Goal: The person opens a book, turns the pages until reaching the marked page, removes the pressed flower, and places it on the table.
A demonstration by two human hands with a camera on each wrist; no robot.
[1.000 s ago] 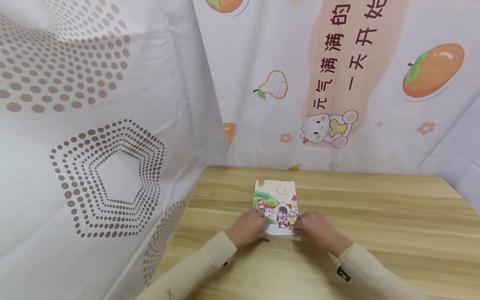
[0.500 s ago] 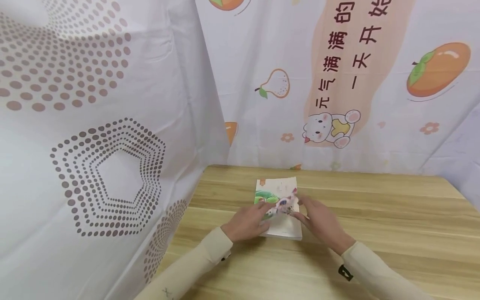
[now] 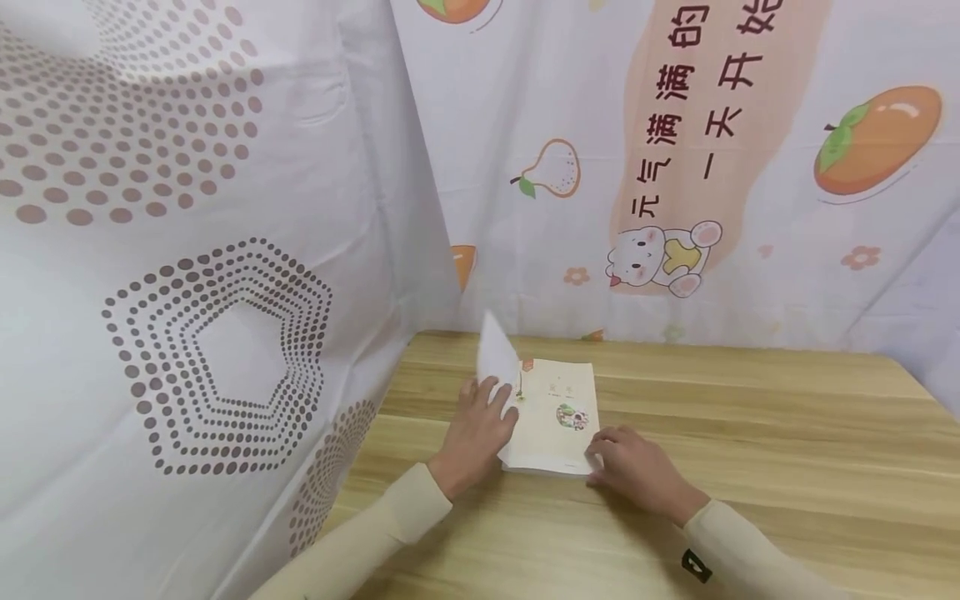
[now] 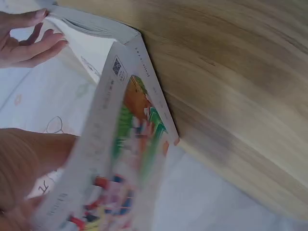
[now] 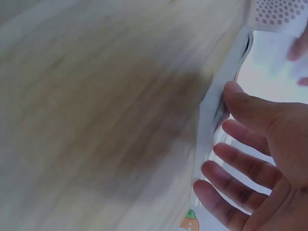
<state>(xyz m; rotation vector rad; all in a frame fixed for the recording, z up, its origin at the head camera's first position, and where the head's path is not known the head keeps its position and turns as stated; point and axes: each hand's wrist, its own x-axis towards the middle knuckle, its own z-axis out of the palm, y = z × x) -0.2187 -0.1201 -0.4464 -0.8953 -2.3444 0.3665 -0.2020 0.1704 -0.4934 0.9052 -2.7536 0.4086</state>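
A paperback book point(image 3: 551, 408) lies on the wooden table with its front cover point(image 3: 497, 357) lifted to the left, baring a pale title page with a small coloured picture. My left hand point(image 3: 474, 433) bears against the white inner face of that cover, fingers bent. In the left wrist view the cover's printed outer side point(image 4: 127, 149) faces the camera and hides the left fingertips. At the book's lower right corner, my right hand point(image 3: 637, 471) holds it, the thumb point(image 5: 236, 91) on the edge and the other fingers spread along the side.
Wooden tabletop point(image 3: 750, 433) surrounds the book on all sides. A white curtain with dot patterns point(image 3: 225, 358) hangs along the left, and a fruit-printed curtain point(image 3: 540, 242) hangs behind the table's far edge.
Both hands have slid from the sides of the closed book. The left hand has swung the front cover up and leftward; the right hand has come back to the lower right corner.
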